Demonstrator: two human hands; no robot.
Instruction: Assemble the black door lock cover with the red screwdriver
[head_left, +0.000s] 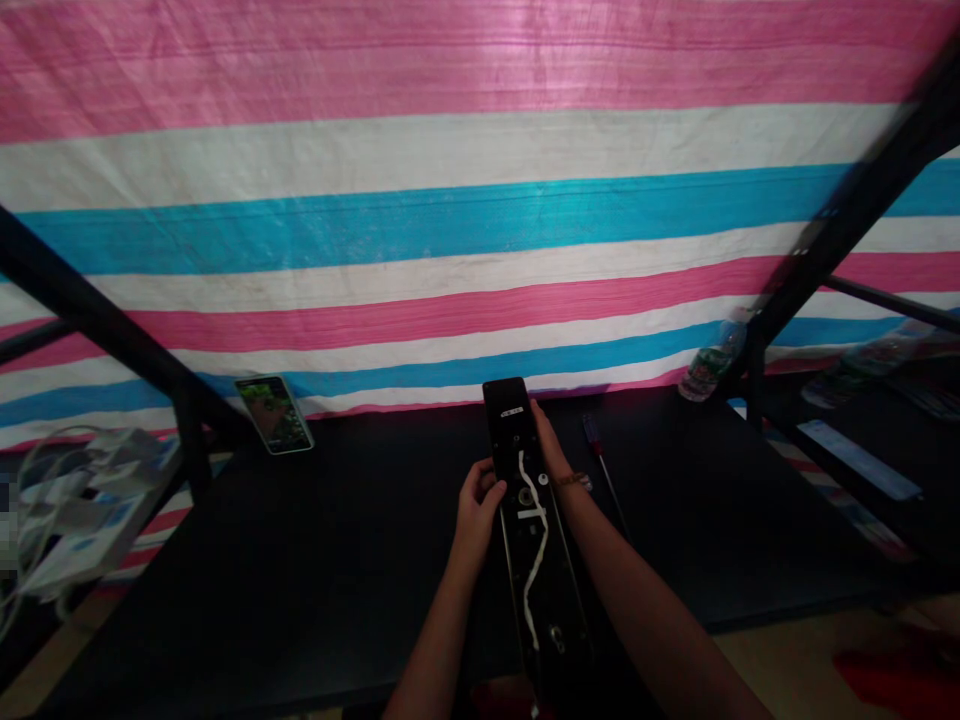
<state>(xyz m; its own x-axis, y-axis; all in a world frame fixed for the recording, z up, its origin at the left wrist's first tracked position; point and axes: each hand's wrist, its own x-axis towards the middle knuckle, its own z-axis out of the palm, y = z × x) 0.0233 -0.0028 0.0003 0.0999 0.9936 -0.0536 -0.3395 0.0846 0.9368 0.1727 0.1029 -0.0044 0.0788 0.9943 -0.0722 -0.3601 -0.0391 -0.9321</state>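
At the far left, white cables (64, 500) lie tangled over pale boxes (90, 550), beyond a dark slanting metal frame (112, 315). Next comes a phone (274, 415) with a lit screen and a light-coloured edge, leaning back near the left rear corner of the black tabletop (337, 560). Behind everything hangs a sheet (480, 220) striped in pink, white and blue. Near the middle, the left hand (477, 498) has its grip closed on the left edge of a long black device (536, 540), with the thumb on the near side and the fingers curled behind it. The device is held between the two hands over the tabletop, its far end close to the sheet; a wavy white cord (541, 545) runs along its face, with small white labels near it. The right hand (550, 445) lies along the device's right side, its fingers mostly hidden, so how far its grip is closed cannot be told; a bracelet (574, 480) circles that wrist. Just right of it, a screwdriver (593, 435) with a dark and red handle lies on the tabletop. Farther right, a clear plastic bottle (709, 365) leans by the frame. Beyond the frame are another clear bottle (840, 375) and a flat pale-blue object (859, 460).
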